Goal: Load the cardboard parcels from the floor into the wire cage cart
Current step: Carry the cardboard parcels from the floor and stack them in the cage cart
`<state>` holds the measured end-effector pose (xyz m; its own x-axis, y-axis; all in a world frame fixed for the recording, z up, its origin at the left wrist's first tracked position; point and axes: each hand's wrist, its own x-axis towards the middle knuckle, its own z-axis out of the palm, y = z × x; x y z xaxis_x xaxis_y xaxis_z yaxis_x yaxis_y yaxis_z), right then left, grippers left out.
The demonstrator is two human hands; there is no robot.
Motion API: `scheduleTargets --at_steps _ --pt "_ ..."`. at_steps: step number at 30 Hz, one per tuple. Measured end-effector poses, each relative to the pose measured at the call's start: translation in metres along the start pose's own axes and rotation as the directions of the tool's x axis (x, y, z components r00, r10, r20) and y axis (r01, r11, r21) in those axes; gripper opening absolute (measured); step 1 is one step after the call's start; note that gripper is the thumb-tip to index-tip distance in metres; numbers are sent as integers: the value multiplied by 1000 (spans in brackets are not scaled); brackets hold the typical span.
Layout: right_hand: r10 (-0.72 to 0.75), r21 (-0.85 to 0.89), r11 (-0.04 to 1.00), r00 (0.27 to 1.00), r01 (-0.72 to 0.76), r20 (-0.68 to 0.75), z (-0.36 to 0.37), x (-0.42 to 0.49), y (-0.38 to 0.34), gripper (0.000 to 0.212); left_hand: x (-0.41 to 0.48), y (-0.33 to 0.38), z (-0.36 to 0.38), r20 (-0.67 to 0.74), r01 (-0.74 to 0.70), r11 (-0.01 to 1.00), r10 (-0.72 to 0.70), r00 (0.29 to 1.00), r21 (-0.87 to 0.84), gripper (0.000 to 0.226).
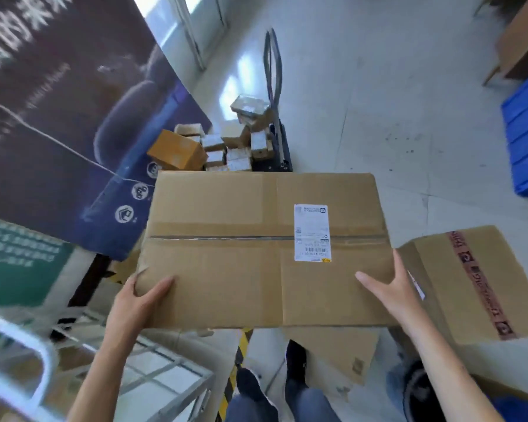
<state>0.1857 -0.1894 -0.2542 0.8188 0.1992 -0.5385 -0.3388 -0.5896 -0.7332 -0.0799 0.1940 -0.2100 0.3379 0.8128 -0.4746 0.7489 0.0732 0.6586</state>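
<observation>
Beyond the grip, a trolley [284, 149] of small parcels [233, 141] stands on the pale floor [378, 86]. Flattened cardboard [333, 350] lies beneath.

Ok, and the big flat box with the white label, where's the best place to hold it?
Probably by its two short ends, one hand from each side, thumb on top. The box is wide, flat and too broad for one hand. The left hand and right hand hold its near corners just so.
</observation>
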Motion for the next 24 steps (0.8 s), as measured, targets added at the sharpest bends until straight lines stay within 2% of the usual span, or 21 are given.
scheduleTargets --at_steps 2,4,6,10,15,20,22,24 --pt "-92 -47 994 994 95 52 15 -10 -42 109 -27 1 -41 -90 -2 998 -3 996 -56 105" --pt "-170 -88 980 980 179 101 34 -20 -78 109 -50 -6 -77 -189 10 993 -33 981 -121 87" --pt "-247 -133 954 957 268 154 57 -35 -110 108 -71 -20 -112 -268 33 980 -86 960 -198 79" --pt "-380 -134 893 878 430 290 111 -80 -159 103 -130 -68 -178 -397 37 942 -176 901 -333 93" --pt "-489 -56 801 706 596 513 201 -170 -188 83 -236 -166 -253 -563 19 891 -304 769 -455 76" --pt "-510 -13 702 515 712 689 288 -297 -175 78 -360 -291 -296 -627 -29 791 -463 626 -612 56" --pt "-503 -7 666 456 746 734 319 -348 -160 78 -409 -337 -305 -636 -38 752 -528 563 -658 60" --pt "-513 32 628 382 778 769 349 -399 -142 76 -456 -382 -311 -630 -41 712 -591 503 -701 77"
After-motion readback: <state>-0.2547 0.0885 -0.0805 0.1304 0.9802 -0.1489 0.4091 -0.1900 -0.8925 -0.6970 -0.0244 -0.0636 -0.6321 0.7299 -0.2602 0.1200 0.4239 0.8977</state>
